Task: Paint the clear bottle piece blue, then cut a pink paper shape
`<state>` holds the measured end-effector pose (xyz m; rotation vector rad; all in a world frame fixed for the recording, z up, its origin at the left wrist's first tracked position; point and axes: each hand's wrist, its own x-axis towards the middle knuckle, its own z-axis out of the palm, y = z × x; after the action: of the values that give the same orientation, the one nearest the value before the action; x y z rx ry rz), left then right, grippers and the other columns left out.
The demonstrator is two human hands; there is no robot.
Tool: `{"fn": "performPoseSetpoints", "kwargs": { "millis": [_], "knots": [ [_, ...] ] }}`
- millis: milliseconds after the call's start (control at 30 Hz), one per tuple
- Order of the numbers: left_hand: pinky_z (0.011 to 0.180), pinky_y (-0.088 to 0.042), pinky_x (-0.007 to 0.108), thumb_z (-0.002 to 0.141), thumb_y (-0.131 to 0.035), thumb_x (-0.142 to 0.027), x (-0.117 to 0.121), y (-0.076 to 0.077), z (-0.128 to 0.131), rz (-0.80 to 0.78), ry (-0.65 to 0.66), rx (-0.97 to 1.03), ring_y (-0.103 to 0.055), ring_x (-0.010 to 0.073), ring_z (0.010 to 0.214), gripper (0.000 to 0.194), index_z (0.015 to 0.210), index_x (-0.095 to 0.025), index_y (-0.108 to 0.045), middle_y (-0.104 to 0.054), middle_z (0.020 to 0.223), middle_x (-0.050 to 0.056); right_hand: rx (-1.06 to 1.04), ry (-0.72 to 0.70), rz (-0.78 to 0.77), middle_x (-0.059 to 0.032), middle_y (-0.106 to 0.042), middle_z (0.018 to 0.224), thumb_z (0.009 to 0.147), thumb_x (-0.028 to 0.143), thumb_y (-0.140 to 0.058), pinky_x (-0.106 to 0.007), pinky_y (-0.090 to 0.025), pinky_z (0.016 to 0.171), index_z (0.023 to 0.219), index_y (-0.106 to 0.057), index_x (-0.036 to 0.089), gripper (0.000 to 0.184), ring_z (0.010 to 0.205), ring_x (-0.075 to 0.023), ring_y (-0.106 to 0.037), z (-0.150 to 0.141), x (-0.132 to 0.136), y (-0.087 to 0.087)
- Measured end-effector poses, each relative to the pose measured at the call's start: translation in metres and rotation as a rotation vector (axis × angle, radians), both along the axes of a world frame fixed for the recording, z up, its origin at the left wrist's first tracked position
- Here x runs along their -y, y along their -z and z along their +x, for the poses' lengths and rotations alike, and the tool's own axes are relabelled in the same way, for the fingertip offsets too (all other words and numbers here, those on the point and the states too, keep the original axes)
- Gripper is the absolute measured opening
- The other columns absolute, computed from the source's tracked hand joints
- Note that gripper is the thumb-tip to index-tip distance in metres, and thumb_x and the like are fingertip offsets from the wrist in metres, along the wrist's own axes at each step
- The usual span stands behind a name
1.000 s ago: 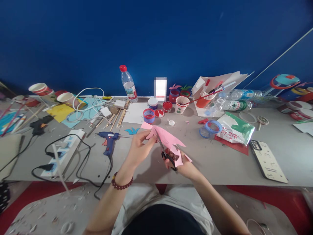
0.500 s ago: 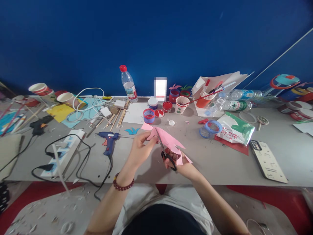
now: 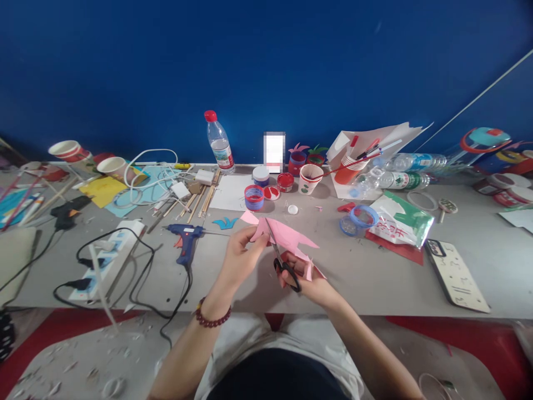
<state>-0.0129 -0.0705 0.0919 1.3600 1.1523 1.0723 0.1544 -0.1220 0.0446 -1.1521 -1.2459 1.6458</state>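
A piece of pink paper (image 3: 287, 234) with jagged cut edges is pinched at its left end by my left hand (image 3: 244, 253). Black-handled scissors (image 3: 287, 272) are in my right hand (image 3: 306, 278), their blades lying across the paper and pointing up and left, close to my left fingertips. Cut strips of the paper hang over my right hand and hide part of its fingers. A small pink scrap (image 3: 249, 217) lies on the table just beyond my left hand. Left of it is a blue leaf-shaped cutout (image 3: 225, 223).
On the left are a blue glue gun (image 3: 185, 240) and a white power strip (image 3: 110, 261) with black cords. Ahead stand a bottle (image 3: 220, 145), a blue-and-red ring-shaped cup (image 3: 254, 198) and a paper cup (image 3: 310, 180). A phone (image 3: 458, 275) lies at right.
The pink paper has swung slightly, its free point shifting right and the hanging strips changing shape. Both hands stay almost in place, still holding the paper and the scissors.
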Motion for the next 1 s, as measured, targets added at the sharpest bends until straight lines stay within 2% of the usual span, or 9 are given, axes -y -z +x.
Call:
{"fn": "performPoseSetpoints", "kwargs": {
  "millis": [167, 400, 633, 800, 1000],
  "knots": [
    [0.065, -0.041, 0.027, 0.077, -0.065, -0.037, 0.001, -0.003, 0.0, 0.012, -0.02, -0.018, -0.048, 0.0137, 0.065, 0.026, 0.059, -0.018, -0.06, -0.053, 0.062, -0.001, 0.018, -0.03, -0.028, 0.0022, -0.056, 0.064, 0.075, 0.058, -0.071, -0.026, -0.041, 0.058, 0.081, -0.055, 0.02, 0.041, 0.06, -0.0121, -0.051, -0.001, -0.001, 0.003],
    [0.065, -0.041, 0.026, 0.077, -0.064, -0.036, 0.002, -0.003, 0.001, 0.001, -0.013, -0.005, -0.047, 0.0133, 0.066, 0.025, 0.061, -0.018, -0.062, -0.055, 0.064, 0.0, -0.01, -0.035, -0.043, 0.0019, -0.057, 0.064, 0.071, 0.067, -0.072, -0.026, -0.042, 0.058, 0.083, -0.056, 0.02, 0.051, 0.061, -0.013, -0.053, -0.001, -0.001, 0.002],
    [0.067, -0.043, 0.026, 0.079, -0.066, -0.039, 0.003, 0.007, -0.002, -0.036, -0.011, -0.017, -0.049, 0.0138, 0.068, 0.025, 0.066, -0.017, -0.065, -0.056, 0.067, 0.0, -0.005, -0.06, -0.008, 0.0011, -0.058, 0.066, 0.077, 0.065, -0.068, -0.024, -0.041, 0.058, 0.084, -0.056, 0.019, 0.048, 0.062, -0.0124, -0.053, 0.001, -0.001, 0.01],
    [0.068, -0.042, 0.026, 0.082, -0.064, -0.04, 0.0, 0.007, -0.006, 0.006, -0.01, -0.019, -0.051, 0.0142, 0.07, 0.025, 0.07, -0.018, -0.066, -0.059, 0.07, 0.001, 0.044, -0.04, 0.004, 0.0006, -0.058, 0.065, 0.078, 0.06, -0.068, -0.025, -0.041, 0.058, 0.082, -0.056, 0.019, 0.043, 0.062, -0.0124, -0.052, 0.0, -0.001, 0.008],
    [0.064, -0.038, 0.025, 0.084, -0.063, -0.036, -0.002, 0.004, -0.005, 0.041, -0.018, -0.01, -0.047, 0.0127, 0.067, 0.025, 0.066, -0.019, -0.06, -0.053, 0.066, -0.002, -0.006, -0.046, -0.039, 0.0015, -0.056, 0.065, 0.073, 0.069, -0.069, -0.025, -0.038, 0.057, 0.085, -0.054, 0.02, 0.053, 0.06, -0.0122, -0.05, 0.0, -0.002, 0.008]
  ]
}}
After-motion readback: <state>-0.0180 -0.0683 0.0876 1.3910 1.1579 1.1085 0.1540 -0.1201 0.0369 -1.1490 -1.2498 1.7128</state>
